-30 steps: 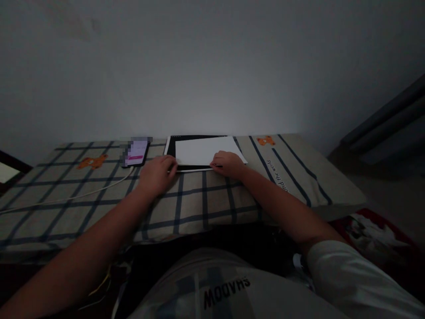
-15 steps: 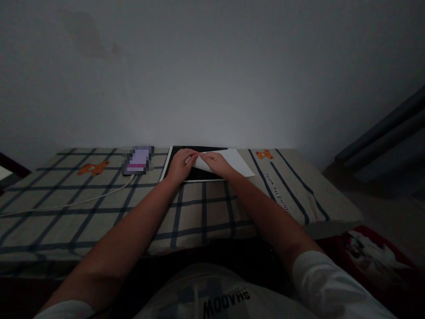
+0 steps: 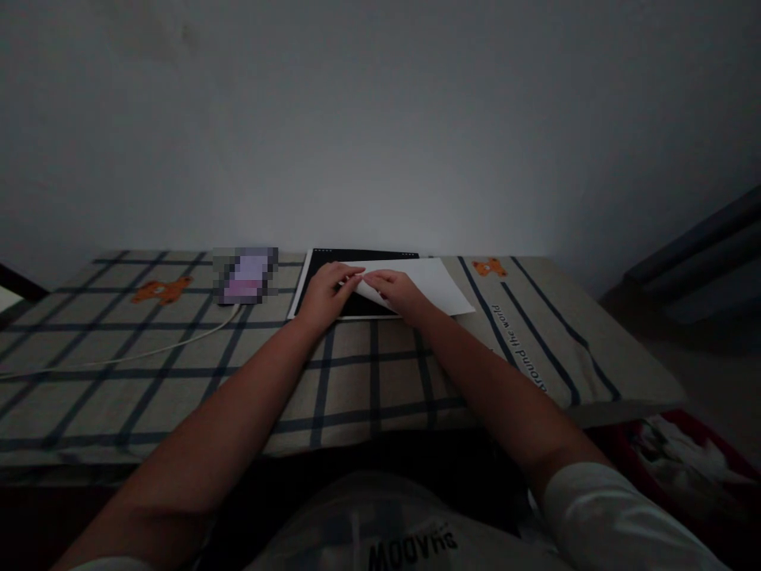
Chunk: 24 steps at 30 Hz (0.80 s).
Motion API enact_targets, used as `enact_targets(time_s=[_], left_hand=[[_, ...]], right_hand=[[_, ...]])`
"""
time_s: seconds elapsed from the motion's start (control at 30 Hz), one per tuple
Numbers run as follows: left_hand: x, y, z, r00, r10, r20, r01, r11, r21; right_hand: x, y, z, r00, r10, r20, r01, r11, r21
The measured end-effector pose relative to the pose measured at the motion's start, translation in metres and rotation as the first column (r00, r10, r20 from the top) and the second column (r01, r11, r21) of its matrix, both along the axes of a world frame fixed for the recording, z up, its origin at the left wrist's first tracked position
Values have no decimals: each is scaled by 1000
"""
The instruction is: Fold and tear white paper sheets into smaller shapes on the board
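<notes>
A white sheet of paper lies over a flat black sheet with white edges on the cloth-covered table. Its left part curls up between my hands. My left hand rests over the black sheet, thumb and forefinger brought together at the paper's raised edge. From the other side, my right hand pinches the same curled part, its fingertips almost meeting the left ones. The fingers partly hide how the paper is bent there.
To the left lies a phone with a white cable trailing off. The table's checked cloth carries bear prints. A pale wall rises behind the table. A red container with crumpled white stuff stands low at right.
My view has shifted slightly. My left fingers are straighter and both hands sit a little further right. More of the paper's far edge shows across the black sheet.
</notes>
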<state>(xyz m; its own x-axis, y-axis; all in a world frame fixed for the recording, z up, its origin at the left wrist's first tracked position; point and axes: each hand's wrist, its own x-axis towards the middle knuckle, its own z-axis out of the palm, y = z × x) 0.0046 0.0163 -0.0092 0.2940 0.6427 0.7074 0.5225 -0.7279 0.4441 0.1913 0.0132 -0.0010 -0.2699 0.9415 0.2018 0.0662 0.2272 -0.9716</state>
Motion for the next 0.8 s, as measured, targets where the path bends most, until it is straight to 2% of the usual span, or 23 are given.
enact_targets(time_s=[0.17,0.3,0.47,0.57,0.7,0.8], left_hand=[[-1,0,-1,998,58,-10,-58,998,-35],[-1,-1,1,998,56,-28,-57,997,-45],[1,-4,3,1000,4,8,-3,998,-63],[2,-5,4,999,-21,30,24,996,-87],[2,-5,4,1000,-15,15,16,992,-124],[2,-5,3,1000,-1,11,3,992,-128]], right_hand=[[0,-1,0,997,-18,-73,15,999,-42],[2,1,-1,997,-32,-71,29,999,-41],[6,5,-5,999,-26,-22,27,999,36],[7,6,-6,1000,-18,2,18,999,38],[6,7,-7,999,-20,29,20,1000,20],[7,9,-8,998,-54,25,51,994,96]])
